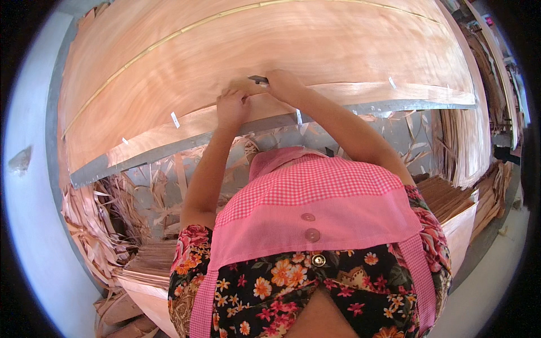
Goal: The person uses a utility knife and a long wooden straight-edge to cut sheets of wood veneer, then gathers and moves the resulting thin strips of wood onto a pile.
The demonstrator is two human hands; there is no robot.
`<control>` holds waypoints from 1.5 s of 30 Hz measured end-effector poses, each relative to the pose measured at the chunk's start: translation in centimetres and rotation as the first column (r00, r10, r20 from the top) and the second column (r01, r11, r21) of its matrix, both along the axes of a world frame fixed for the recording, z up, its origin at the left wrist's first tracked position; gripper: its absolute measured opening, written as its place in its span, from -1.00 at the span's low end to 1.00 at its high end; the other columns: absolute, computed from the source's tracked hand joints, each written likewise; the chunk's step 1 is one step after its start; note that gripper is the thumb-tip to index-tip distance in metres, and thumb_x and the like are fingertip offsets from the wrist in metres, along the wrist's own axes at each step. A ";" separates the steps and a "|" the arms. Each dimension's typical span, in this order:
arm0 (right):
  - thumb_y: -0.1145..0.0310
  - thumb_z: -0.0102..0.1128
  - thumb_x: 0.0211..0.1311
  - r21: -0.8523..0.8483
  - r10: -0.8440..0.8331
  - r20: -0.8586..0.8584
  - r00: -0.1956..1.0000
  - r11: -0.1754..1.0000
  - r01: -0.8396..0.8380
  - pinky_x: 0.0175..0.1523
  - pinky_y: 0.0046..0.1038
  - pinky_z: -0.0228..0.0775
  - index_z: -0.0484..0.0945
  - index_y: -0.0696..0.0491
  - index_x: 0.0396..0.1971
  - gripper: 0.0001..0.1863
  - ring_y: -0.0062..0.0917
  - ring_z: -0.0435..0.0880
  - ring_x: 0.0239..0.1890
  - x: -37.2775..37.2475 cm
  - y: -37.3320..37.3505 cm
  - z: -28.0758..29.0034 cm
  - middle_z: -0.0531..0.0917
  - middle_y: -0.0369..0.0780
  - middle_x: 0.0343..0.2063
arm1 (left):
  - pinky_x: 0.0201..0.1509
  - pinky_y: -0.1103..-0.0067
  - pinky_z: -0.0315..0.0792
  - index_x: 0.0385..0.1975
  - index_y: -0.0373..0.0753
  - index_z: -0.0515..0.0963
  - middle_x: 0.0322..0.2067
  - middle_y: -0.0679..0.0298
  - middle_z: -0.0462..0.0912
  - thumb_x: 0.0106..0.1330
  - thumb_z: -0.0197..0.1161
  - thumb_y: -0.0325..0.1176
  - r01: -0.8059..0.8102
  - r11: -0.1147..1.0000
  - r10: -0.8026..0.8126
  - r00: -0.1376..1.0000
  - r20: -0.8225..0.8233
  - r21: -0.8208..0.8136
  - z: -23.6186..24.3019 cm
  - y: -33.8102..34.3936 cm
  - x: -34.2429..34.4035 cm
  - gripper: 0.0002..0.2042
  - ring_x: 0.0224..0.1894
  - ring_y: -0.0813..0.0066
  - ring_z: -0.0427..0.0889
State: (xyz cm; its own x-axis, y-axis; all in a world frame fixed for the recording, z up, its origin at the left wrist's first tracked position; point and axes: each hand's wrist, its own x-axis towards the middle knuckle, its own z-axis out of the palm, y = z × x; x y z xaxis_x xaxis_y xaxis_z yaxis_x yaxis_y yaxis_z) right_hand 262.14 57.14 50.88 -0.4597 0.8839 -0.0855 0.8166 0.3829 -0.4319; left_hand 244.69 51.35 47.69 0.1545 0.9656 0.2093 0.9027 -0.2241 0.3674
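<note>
A large pale wood veneer sheet [270, 50] lies flat across a work table with a grey metal front edge [169, 147]. My left hand [232, 107] presses down on the veneer near that edge, fingers curled. My right hand [283, 84] sits just beside it, closed around a small dark tool [258, 79] whose tip pokes out to the left and touches the sheet. Small white tape pieces [175, 119] mark the near strip of veneer.
Heaps of thin veneer offcuts [107, 219] lie under and in front of the table. Stacked veneer strips [445, 194] rest on a box at the right, another stack [155, 259] at the lower left. A pale wall [28, 225] runs along the left.
</note>
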 end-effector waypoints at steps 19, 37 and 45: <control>0.34 0.11 -0.03 -0.011 -0.081 -0.209 0.975 0.997 0.080 -0.29 -0.29 0.40 0.49 0.06 -0.19 -0.68 -0.19 0.57 -0.37 1.2 -5.3 -2.2 0.58 -0.06 -0.38 | 0.11 0.33 0.18 -0.17 -0.31 0.45 0.00 0.12 0.35 0.04 0.11 -0.41 0.090 0.972 -0.127 0.978 0.163 0.216 -2.2 -2.9 3.8 -0.69 0.06 0.10 0.29; 0.22 0.19 0.00 -0.321 -0.428 -0.389 0.815 0.893 0.316 -0.49 -0.50 0.27 0.53 0.19 -0.46 -0.70 -0.56 0.46 -0.61 5.4 -5.5 -3.4 0.56 -0.21 -0.60 | -0.16 0.41 0.31 -0.50 -0.18 0.56 -0.35 0.29 0.51 -0.02 0.23 -0.37 -0.037 0.984 -0.004 0.973 0.231 0.175 0.1 -0.6 4.6 -0.91 -0.24 0.27 0.44; 0.32 -0.01 0.18 -0.853 -0.802 -0.448 0.396 0.516 0.079 -0.68 -0.56 0.31 0.51 0.14 -0.37 -0.80 -0.62 0.44 -0.76 4.1 -4.6 -3.0 0.59 -0.21 -0.57 | -0.27 0.44 0.35 -0.68 -0.17 0.53 -0.49 0.30 0.51 -0.13 0.29 -0.38 -0.095 0.984 0.058 0.971 0.230 0.151 -0.2 0.9 5.1 -0.93 -0.34 0.27 0.44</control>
